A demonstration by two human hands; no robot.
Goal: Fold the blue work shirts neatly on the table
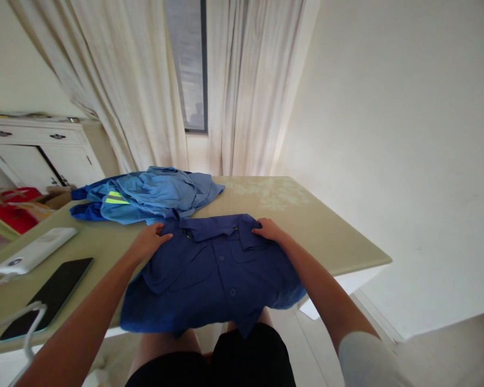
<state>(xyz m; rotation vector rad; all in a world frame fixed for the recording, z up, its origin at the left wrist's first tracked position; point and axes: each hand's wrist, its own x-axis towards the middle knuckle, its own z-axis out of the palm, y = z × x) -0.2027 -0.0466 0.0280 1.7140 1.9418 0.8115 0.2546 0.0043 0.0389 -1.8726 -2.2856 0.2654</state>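
Observation:
A dark blue button-up shirt [210,269] lies across the near edge of the table, its lower part hanging over toward my legs. My left hand [151,241] is closed on the shirt's upper left part, the thumb lying on top of the cloth. At the upper right, by a flap of fabric, my right hand [269,230] pinches the same shirt. Two buttons show down its middle. Behind it a heap of lighter blue clothes [165,188], one with a yellow and grey reflective strip, rests on the table.
On the table's [326,236] left side lie a black phone [52,295] and a white power bank [34,250] with a white cable [34,322]. Beyond stand a white cabinet [36,145] and beige curtains [137,80]. A wall [407,134] rises along the right.

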